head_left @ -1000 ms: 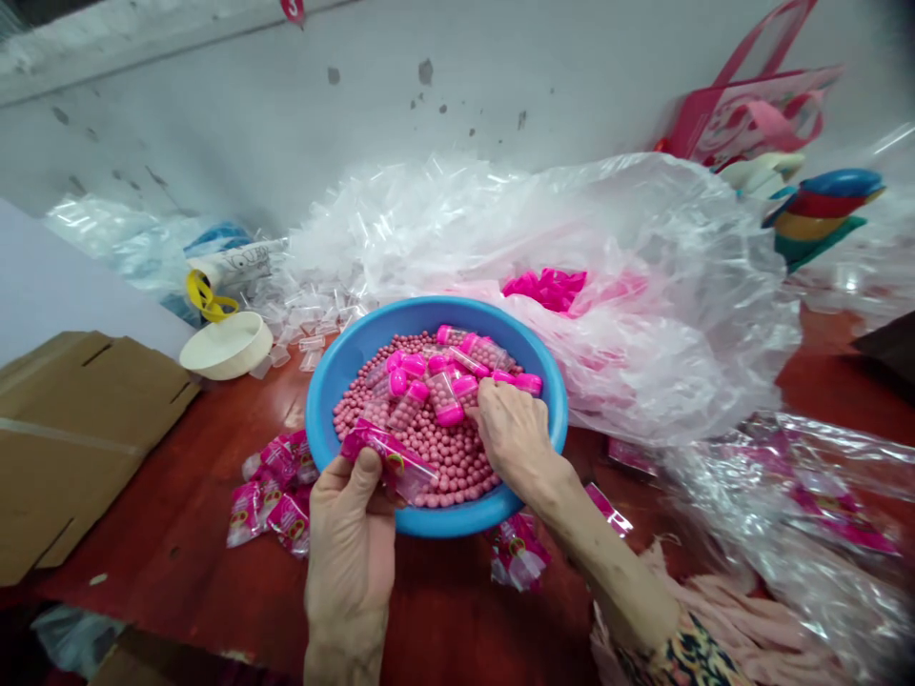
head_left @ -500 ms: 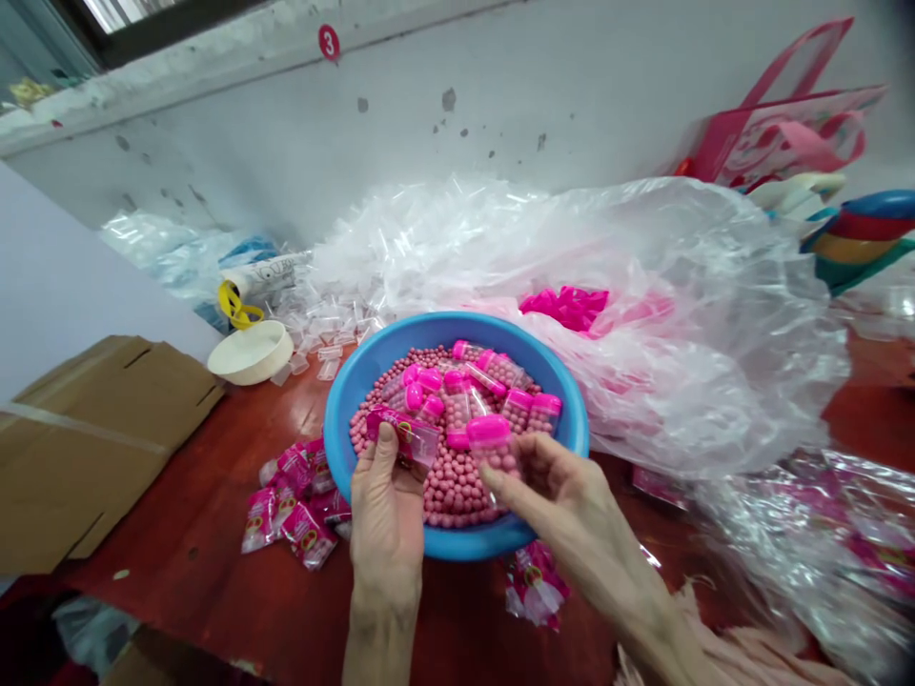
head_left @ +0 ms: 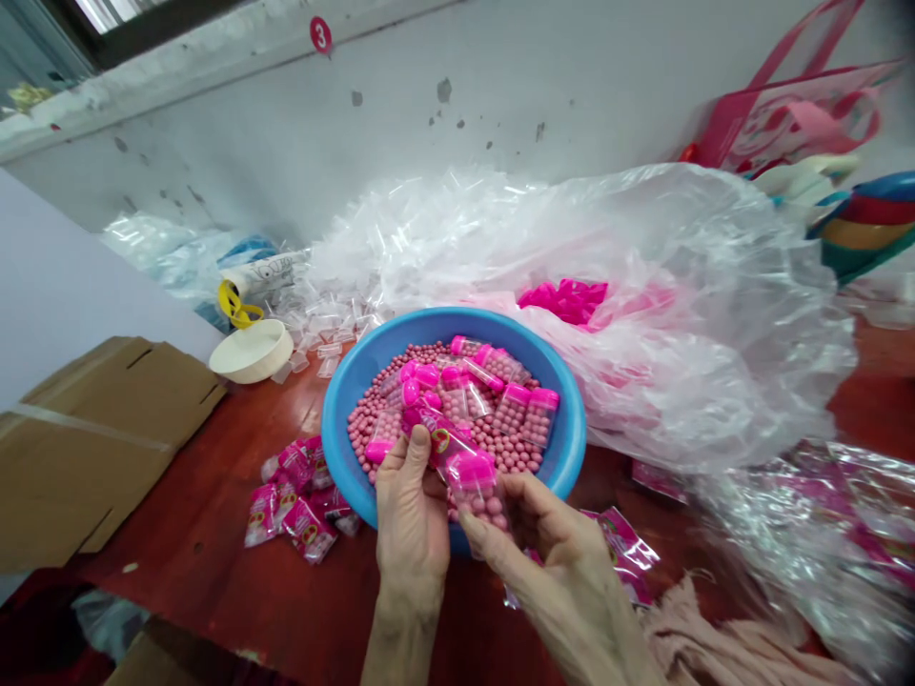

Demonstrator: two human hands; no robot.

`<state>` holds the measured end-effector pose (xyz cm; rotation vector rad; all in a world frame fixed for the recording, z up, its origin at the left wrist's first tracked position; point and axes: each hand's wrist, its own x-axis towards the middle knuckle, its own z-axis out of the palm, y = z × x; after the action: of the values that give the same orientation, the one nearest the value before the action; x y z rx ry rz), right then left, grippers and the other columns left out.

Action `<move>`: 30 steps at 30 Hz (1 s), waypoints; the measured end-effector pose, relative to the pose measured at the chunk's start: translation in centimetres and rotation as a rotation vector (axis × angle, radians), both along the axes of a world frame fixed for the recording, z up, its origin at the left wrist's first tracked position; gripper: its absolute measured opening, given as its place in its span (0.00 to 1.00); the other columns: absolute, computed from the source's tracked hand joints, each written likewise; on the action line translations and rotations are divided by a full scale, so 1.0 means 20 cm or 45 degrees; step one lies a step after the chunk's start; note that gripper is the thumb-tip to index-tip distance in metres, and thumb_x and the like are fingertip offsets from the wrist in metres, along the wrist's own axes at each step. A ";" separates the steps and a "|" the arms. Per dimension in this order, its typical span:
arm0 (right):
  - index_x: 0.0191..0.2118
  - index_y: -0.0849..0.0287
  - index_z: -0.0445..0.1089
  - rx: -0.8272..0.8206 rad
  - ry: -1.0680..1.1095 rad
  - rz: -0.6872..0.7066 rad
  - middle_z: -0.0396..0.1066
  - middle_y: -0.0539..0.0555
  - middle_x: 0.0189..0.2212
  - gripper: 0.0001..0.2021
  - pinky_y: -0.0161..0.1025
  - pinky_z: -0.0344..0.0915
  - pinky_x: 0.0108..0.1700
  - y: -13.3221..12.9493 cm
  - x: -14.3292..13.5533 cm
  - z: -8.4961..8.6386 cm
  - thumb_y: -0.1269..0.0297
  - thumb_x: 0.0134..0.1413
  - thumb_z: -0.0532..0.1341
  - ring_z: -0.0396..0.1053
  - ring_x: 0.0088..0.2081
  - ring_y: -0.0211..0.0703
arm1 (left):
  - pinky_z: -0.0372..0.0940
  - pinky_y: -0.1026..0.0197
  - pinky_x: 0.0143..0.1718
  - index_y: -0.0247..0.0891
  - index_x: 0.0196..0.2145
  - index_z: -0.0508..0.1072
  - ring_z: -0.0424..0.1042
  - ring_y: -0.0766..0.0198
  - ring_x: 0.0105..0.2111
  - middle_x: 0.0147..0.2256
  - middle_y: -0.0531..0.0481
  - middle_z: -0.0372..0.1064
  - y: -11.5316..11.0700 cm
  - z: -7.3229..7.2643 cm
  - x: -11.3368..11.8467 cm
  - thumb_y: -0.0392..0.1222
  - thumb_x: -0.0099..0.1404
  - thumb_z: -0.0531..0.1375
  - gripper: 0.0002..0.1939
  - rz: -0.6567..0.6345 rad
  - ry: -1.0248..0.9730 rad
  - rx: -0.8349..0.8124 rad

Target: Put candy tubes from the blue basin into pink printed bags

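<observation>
My left hand point(head_left: 413, 519) pinches a magenta printed plastic wrapper point(head_left: 439, 436) between thumb and fingers, over the front of a blue basin point(head_left: 332, 429). Just right of it, my right hand point(head_left: 554, 548) grips a small clear bottle point(head_left: 478, 494) with a bright pink cap, filled with pink balls. The bottle's capped end meets the lower end of the wrapper; whether it is inside the wrapper's mouth I cannot tell. Loose pink balls point(head_left: 511, 452) fill the basin, and several capped bottles point(head_left: 541, 417) lie on top of them.
Filled magenta packets point(head_left: 307, 524) lie left of the basin on the red table point(head_left: 214, 610). A large clear plastic bag point(head_left: 715, 286) with pink caps spreads behind. Flat wrappers point(head_left: 629, 553) and a cloth point(head_left: 704, 634) are at right; a cardboard box point(head_left: 107, 438) and white dish point(head_left: 252, 353) at left.
My left hand has moved right with the wrapper, and my right hand has come slightly left and down with the bottle. The wrapper and the bottle cap, apart before, now meet.
</observation>
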<state>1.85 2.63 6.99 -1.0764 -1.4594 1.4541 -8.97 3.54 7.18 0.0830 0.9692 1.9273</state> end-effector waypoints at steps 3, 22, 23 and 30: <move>0.38 0.57 0.73 -0.166 0.053 -0.013 0.74 0.49 0.29 0.11 0.30 0.69 0.32 -0.01 0.02 -0.02 0.57 0.51 0.64 0.72 0.31 0.38 | 0.70 0.65 0.29 0.35 0.24 0.77 0.69 0.71 0.17 0.19 0.56 0.73 -0.01 0.00 0.01 0.45 0.46 0.72 0.12 -0.066 0.051 0.013; 0.38 0.52 0.73 0.256 0.094 -0.129 0.73 0.45 0.27 0.06 0.30 0.71 0.28 -0.07 0.04 -0.08 0.66 0.56 0.60 0.73 0.27 0.37 | 0.70 0.62 0.37 0.36 0.30 0.79 0.76 0.64 0.28 0.27 0.50 0.78 -0.05 0.01 0.01 0.39 0.44 0.74 0.14 -0.377 0.130 0.088; 0.39 0.52 0.73 0.296 0.074 -0.132 0.73 0.45 0.27 0.06 0.30 0.71 0.28 -0.07 0.05 -0.08 0.67 0.56 0.60 0.73 0.27 0.37 | 0.70 0.62 0.37 0.37 0.30 0.79 0.76 0.64 0.28 0.27 0.50 0.79 -0.05 0.01 0.01 0.38 0.44 0.73 0.13 -0.378 0.134 0.090; 0.56 0.58 0.63 0.789 -0.295 -0.257 0.74 0.54 0.44 0.19 0.29 0.70 0.45 -0.08 0.06 -0.15 0.71 0.60 0.57 0.74 0.43 0.39 | 0.69 0.69 0.32 0.38 0.29 0.79 0.74 0.70 0.23 0.24 0.54 0.78 -0.06 0.02 0.05 0.34 0.47 0.72 0.09 -0.306 0.147 0.096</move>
<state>3.09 0.99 3.99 -0.9729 -1.7446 0.6730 -7.94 2.30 7.68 0.3430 0.9173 1.7517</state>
